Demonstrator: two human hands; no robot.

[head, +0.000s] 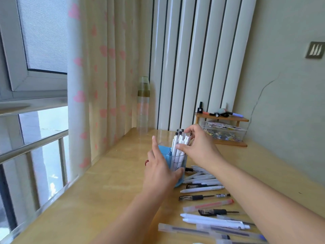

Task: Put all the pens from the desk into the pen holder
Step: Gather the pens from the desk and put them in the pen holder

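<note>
- Head view, looking down along a yellow desk [109,196] beside a curtain [98,85].
- Holder [178,162], clear and blue, standing upright on the desk between both hands.
- Left hand [159,170] against the near-left side of the holder: fingers straight, thumb laid along the lower front wall. Steadies it, does not wrap it.
- Right hand [198,147] at the top of the holder, thumb and fingers curled around a bunch of white pens [180,146] which stand upright inside, caps up.
- Cannot tell if every pen in the bunch is already fully down, or if some hang only in the fingers.
- Judged progress: perhaps a third done. One bunch in the holder, many more left outside.
- Left on the desk, just right of the holder and toward the camera: a row of loose pens [209,205], lying nearly parallel. White ones [202,189] near the holder, then a black one [204,197], a red-tipped one [208,205], more clear and blue ones at the lower edge.
- Not part of the job, by judgement: markers on a small shelf [221,118] in the far corner, a clear box [225,133] under it, a bottle [143,104] by the curtain.
- Likely next need: release the bunch, then reach for the white pens nearest to the holder.
</note>
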